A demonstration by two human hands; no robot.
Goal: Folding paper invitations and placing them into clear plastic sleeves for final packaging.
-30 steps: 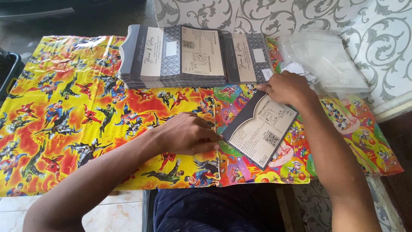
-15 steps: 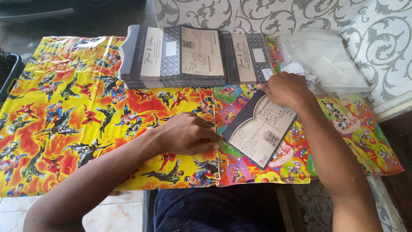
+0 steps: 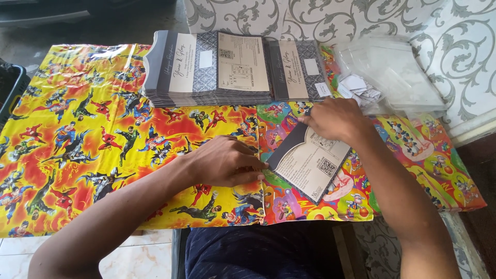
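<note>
A beige and dark grey folded card (image 3: 309,160) lies tilted on the colourful cartoon-print table cover (image 3: 77,155). My left hand (image 3: 223,161) rests flat on the cover, its fingertips touching the card's left edge. My right hand (image 3: 334,120) presses down on the card's top edge, fingers bent over it. Behind them lies a thick stack of the same cards (image 3: 206,70), spread open, with a second stack (image 3: 299,70) to its right.
A pile of clear plastic sleeves (image 3: 392,72) with small white slips (image 3: 356,88) sits at the back right. A patterned grey and white wall (image 3: 361,20) stands behind. A dark bin edge (image 3: 10,88) shows at the far left. My dark-clad lap (image 3: 258,253) is below the table edge.
Both hands stay on the card. My right hand has shifted slightly along its top edge; the card has barely moved.
</note>
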